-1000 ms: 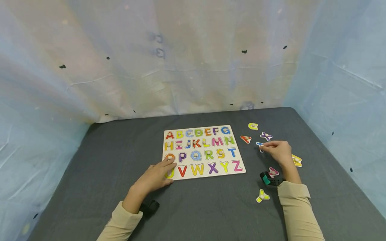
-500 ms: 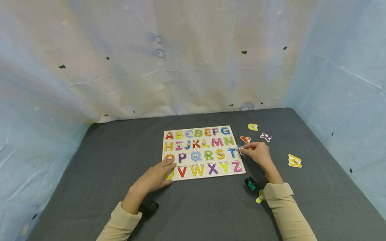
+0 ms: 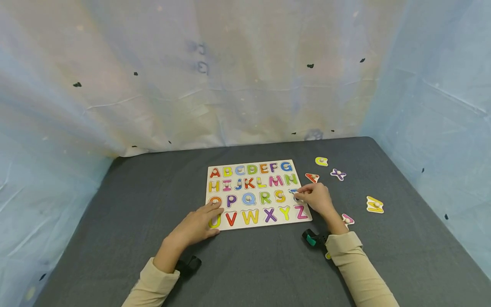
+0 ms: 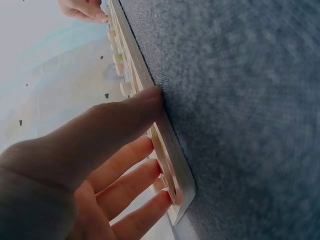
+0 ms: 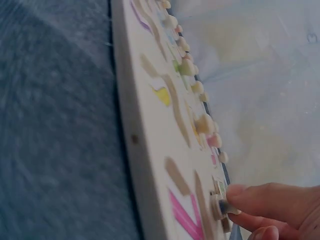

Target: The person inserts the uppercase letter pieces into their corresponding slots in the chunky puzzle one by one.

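The wooden alphabet puzzle board (image 3: 239, 224) lies flat on the dark table. My left hand (image 3: 198, 219) rests on its near left corner; in the left wrist view the thumb (image 4: 142, 100) presses the board's side edge and the fairly straight fingers touch its face. With thumb and fingertips, my right hand (image 3: 316, 199) pinches the knob of the blue letter T piece (image 3: 292, 192). This piece is over the printed T at the right end of the third row, slightly off its outline. In the right wrist view, the T piece (image 5: 219, 206) is close to the board's face.
Right of the board lie loose knobbed letters: a yellow U (image 3: 321, 161), a red V (image 3: 312, 178), a purple X (image 3: 338, 174), a yellow W (image 3: 375, 205) and a partly covered pink Z (image 3: 347, 219). The right wrist mostly hides a yellow Y (image 3: 327, 256).
My right hand has carried the blue T piece leftward from among the loose letters, across the board's right edge and onto the third row. My left hand has stayed in place.
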A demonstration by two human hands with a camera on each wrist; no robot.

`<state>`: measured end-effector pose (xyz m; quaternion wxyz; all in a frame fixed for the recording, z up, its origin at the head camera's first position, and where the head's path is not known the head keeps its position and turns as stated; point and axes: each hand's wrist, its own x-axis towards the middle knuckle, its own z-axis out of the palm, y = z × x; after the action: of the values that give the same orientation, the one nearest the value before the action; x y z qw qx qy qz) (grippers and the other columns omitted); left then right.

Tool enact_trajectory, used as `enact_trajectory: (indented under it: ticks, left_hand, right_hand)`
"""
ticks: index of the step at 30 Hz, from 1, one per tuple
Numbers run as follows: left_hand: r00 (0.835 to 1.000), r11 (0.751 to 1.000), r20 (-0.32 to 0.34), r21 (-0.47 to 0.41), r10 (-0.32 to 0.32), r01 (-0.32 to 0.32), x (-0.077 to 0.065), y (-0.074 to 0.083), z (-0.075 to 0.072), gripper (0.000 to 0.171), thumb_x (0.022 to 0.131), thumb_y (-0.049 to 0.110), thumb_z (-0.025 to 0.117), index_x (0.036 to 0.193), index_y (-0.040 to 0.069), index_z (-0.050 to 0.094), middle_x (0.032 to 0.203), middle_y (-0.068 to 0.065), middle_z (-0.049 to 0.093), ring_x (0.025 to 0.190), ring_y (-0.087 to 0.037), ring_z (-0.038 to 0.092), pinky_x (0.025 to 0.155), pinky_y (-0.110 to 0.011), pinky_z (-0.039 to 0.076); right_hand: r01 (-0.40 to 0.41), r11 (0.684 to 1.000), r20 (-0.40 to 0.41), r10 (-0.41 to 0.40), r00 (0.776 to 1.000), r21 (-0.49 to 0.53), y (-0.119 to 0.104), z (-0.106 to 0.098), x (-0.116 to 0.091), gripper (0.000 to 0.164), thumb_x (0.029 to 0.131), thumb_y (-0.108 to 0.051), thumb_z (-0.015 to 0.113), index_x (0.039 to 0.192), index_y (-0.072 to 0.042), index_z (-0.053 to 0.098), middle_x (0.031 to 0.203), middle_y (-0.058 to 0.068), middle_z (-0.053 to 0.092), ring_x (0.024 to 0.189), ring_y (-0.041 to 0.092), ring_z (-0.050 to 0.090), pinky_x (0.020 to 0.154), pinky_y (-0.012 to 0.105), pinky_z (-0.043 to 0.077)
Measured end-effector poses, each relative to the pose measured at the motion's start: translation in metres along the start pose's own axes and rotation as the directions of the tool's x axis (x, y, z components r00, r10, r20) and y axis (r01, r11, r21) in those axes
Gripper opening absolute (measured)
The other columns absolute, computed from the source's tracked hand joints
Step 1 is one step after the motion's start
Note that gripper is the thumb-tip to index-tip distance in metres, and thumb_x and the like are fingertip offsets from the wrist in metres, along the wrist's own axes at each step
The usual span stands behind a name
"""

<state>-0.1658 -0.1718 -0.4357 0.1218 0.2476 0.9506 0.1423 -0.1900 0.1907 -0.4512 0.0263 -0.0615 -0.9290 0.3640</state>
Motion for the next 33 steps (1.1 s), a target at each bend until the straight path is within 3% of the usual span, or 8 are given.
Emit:
enact_trajectory:
  ticks: [6, 17, 26, 33]
  left_hand:
    - [1.0, 1.0, -0.005, 0.006, 0.004, -0.004, 0.0, -0.0001, 0.0004, 0.06, 0.083, 0.024, 0.075, 0.138, 0.011, 0.053, 0.151, -0.01, 0.045, 0.141, -0.033, 0.042, 0.104, -0.062, 0.039]
    - [1.0, 1.0, -0.008, 0.006, 0.005, -0.005, -0.0003, 0.0, 0.0002, 0.06, 0.083, 0.024, 0.075, 0.138, 0.011, 0.053, 0.151, -0.01, 0.045, 0.141, -0.033, 0.041, 0.104, -0.062, 0.038]
    - [1.0, 1.0, -0.015, 0.001, 0.004, -0.004, -0.0013, -0.0003, 0.0007, 0.059, 0.083, 0.023, 0.075, 0.137, 0.011, 0.053, 0.152, -0.01, 0.045, 0.141, -0.033, 0.041, 0.104, -0.062, 0.039]
    - [1.0, 1.0, -0.02, 0.0, 0.004, -0.004, 0.0003, -0.0012, 0.0024, 0.059, 0.083, 0.024, 0.075, 0.137, 0.012, 0.054, 0.151, -0.01, 0.046, 0.141, -0.033, 0.041, 0.103, -0.062, 0.039]
  right_hand:
    - [-0.04, 0.999, 0.024, 0.04, 0.999, -0.004, -0.0029, 0.003, -0.001, 0.025, 0.084, -0.02, 0.073, 0.096, 0.002, 0.074, 0.062, 0.0, 0.055, 0.06, 0.011, 0.043, 0.053, 0.023, 0.031]
    - [-0.04, 0.999, 0.043, 0.04, 0.998, 0.008, -0.0033, 0.0036, -0.0018, 0.024, 0.086, -0.019, 0.071, 0.097, 0.002, 0.074, 0.07, 0.007, 0.065, 0.06, 0.01, 0.045, 0.052, 0.022, 0.033]
    - [-0.035, 0.999, 0.035, 0.034, 0.999, 0.022, -0.0051, 0.0043, -0.0024, 0.025, 0.085, -0.019, 0.072, 0.097, 0.002, 0.074, 0.068, 0.005, 0.064, 0.057, 0.008, 0.045, 0.05, 0.021, 0.035]
    - [-0.001, 0.997, 0.005, 0.0, 1.0, 0.074, -0.0011, 0.0033, -0.0039, 0.023, 0.084, -0.017, 0.072, 0.096, 0.003, 0.074, 0.057, -0.004, 0.052, 0.05, 0.006, 0.04, 0.047, 0.02, 0.03]
